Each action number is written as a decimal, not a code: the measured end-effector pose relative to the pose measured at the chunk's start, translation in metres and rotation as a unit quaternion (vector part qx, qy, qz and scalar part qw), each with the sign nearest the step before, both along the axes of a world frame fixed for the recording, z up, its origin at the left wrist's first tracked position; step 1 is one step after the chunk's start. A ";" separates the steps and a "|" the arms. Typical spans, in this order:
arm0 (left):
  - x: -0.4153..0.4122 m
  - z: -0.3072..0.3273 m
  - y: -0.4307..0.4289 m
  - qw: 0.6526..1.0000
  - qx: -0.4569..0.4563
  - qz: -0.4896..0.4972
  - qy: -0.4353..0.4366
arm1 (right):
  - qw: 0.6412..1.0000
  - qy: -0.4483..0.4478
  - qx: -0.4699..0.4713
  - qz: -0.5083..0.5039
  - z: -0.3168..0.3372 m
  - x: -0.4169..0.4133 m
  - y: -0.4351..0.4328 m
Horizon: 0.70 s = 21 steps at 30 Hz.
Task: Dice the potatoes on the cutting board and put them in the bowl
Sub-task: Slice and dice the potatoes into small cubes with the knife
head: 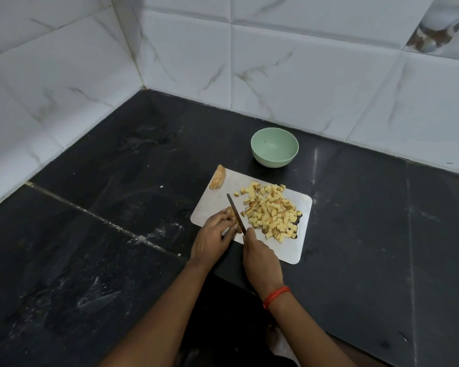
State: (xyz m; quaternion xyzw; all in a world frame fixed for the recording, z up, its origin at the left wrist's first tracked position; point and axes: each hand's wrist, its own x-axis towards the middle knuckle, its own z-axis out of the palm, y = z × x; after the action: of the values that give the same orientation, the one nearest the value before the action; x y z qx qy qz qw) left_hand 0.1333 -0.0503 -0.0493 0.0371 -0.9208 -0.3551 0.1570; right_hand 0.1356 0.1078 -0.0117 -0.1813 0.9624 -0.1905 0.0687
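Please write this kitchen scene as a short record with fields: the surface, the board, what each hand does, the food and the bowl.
surface: dark counter, tiled wall behind
board: pale cutting board, near counter edge
left hand: holds a potato piece on the board
right hand: grips a knife, blade beside the left fingers
diced potato: pile on the board's right part
uncut piece: wedge at the board's far left corner
bowl: green bowl, beyond the board, empty
progress: no dice in the bowl yet

Even, soft light, faint glare on the dark counter [355,207] (wide-angle bending at the edges), sharp focus throughout.
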 end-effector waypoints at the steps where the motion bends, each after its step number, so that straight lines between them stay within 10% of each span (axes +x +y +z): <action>1: 0.000 -0.001 0.001 1.000 -0.017 -0.004 0.002 | 1.000 -0.003 0.003 0.002 0.001 0.000 0.000; 21: -0.005 -0.002 -0.004 1.000 -0.007 -0.021 0.003 | 0.998 -0.044 0.054 0.009 0.017 0.017 0.022</action>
State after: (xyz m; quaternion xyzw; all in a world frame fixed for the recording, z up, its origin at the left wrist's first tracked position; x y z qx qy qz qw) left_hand 0.1280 -0.0544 -0.0513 0.0156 -0.9235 -0.3516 0.1524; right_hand 0.1527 0.1300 0.0058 -0.1778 0.9655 -0.1451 0.1227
